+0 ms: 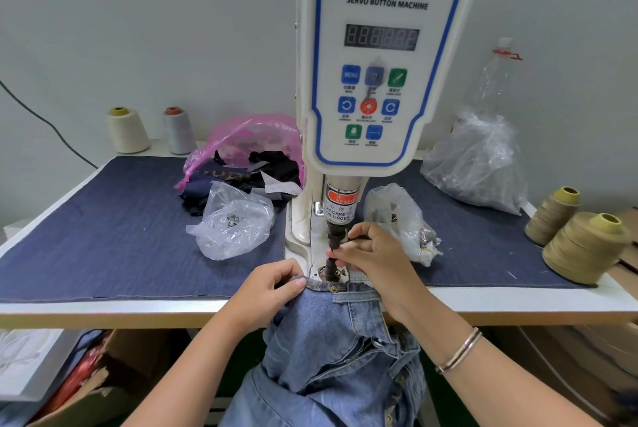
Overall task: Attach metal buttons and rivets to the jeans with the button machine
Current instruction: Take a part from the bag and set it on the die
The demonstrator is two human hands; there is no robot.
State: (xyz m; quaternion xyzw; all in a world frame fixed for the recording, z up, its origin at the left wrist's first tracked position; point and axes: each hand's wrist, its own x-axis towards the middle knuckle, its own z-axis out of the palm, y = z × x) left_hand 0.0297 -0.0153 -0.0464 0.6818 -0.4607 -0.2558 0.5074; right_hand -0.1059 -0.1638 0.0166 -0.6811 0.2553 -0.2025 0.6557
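A: Right, where are the jeans (331, 350)?
B: Hanging off the near edge of the table (310, 305), waistband up on the white base of the button machine (376, 57), just near of the punch. One brass rivet (334, 288) shows on the waistband.

A: Left hand (266, 292)?
B: Fingers curled, pinching the waistband edge just left of the punch.

A: Right hand (374, 262)?
B: Up at the punch. Fingertips pinch something small against the lower die post; too small to tell what. A bangle (459, 350) sits on that wrist.

A: Punch position?
B: Tip is above the cloth, apart from it.

A: Parts supply?
B: Clear bag (234, 219) with small metal pieces left of the machine, on the denim mat (121, 229). Another clear bag just right of the machine, behind the right hand. A larger crinkled bag (480, 164) far right, with a plastic bottle (493, 78) behind it.

A: Anything else on the table?
B: Pink bag (248, 140) with dark cloth scraps, far left of the machine. Two thread cones (150, 129) by the far wall on the left, two tan cones (573, 233) at the right edge.
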